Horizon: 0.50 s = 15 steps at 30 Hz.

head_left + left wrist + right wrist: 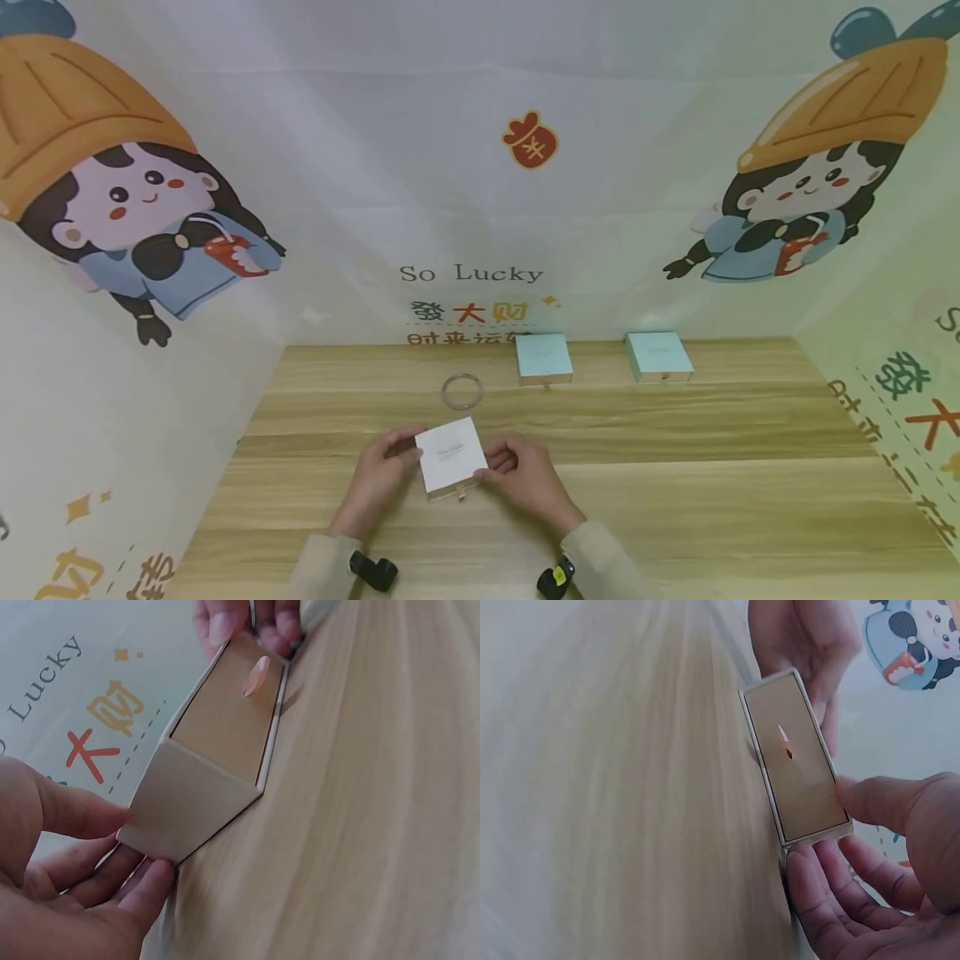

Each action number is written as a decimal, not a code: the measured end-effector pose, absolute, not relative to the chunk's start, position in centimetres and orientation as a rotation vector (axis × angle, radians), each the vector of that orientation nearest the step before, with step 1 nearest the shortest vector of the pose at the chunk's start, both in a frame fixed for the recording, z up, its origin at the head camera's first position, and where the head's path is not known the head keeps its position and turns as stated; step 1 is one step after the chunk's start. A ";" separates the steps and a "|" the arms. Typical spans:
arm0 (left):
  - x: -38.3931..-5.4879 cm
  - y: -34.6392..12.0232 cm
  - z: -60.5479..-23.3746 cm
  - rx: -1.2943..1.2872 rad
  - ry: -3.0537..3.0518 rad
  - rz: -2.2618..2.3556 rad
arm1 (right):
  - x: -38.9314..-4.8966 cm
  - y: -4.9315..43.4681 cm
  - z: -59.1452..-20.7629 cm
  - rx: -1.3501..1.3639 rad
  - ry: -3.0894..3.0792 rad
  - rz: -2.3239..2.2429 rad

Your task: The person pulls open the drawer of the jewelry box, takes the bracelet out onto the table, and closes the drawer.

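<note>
A small white drawer box (452,457) with faint lettering on its lid is held between both hands over the wooden table. Its tan drawer front (225,712) faces the person and carries a pinkish ribbon tab (784,741); the drawer sits closed. At the box's left side, my left hand (381,473) grips it, thumb near the top edge and fingertips low on the side wall. On the opposite side my right hand (529,477) grips it, thumb at the upper front corner and fingers at the lower end. Just behind the box lies a thin, pale translucent bangle (443,392).
Two light blue drawer boxes (543,358) stand toward the table's back edge, the farther right one (660,354) set apart. A printed cloth backdrop (360,167) rises behind the wooden table (675,500) and along both sides.
</note>
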State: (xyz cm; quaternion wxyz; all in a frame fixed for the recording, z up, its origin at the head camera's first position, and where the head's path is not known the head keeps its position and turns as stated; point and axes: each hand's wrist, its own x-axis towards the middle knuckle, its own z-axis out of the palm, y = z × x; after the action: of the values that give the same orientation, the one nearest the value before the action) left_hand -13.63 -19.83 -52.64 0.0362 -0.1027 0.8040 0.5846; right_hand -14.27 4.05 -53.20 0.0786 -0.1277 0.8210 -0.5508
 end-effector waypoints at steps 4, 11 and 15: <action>-14.1 -20.1 -52.6 -0.276 2.441 1.794 | -13.1 3.6 -52.9 -0.326 2.433 -1.669; -14.6 -20.5 -52.8 -0.242 2.405 1.768 | -12.1 3.2 -53.3 -0.303 2.443 -1.663; -14.8 -20.4 -52.9 -0.218 2.413 1.764 | -12.2 3.3 -53.3 -0.308 2.440 -1.650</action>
State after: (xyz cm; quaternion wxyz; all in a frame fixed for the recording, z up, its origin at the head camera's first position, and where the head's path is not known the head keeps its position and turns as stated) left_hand -14.76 -20.44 -52.92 0.0724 -0.0726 0.8031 0.5870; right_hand -12.19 3.34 -53.27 0.0901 -0.1037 0.8206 -0.5548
